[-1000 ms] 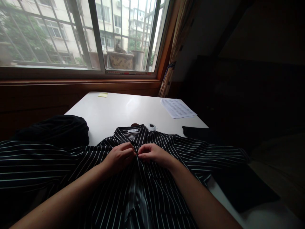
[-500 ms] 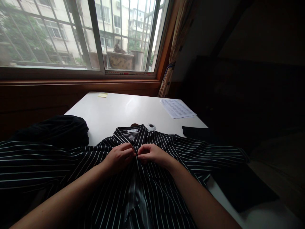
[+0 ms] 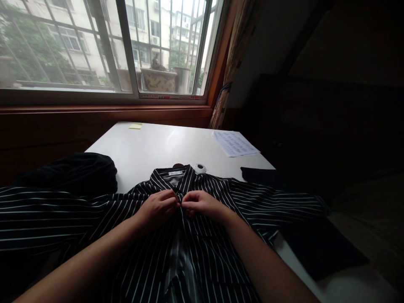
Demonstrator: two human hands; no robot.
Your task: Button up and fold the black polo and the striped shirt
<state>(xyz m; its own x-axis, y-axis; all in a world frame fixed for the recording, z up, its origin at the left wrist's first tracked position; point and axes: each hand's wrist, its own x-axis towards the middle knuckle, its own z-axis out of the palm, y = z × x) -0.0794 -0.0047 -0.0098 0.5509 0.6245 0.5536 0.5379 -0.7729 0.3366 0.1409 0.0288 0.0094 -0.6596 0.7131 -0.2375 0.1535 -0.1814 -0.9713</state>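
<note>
A black shirt with white stripes [image 3: 217,240] lies front up, collar away from me and sleeves spread to both sides. Just below the collar, my left hand [image 3: 161,206] pinches the left side of its front opening. Facing it, my right hand [image 3: 202,205] pinches the other front edge, thumb and forefinger together. The fingertips of both hands nearly meet at the placket; any button between them is hidden. Lower down the front hangs apart, showing the greyish inside of the cloth.
The shirt lies on a white table [image 3: 151,141]. A dark bundle of cloth [image 3: 78,170] sits at left, and dark flat cloth [image 3: 322,248] at right. Farther back are printed papers [image 3: 235,143] and a yellow note [image 3: 135,126]. A small white round object [image 3: 200,168] stands by the collar.
</note>
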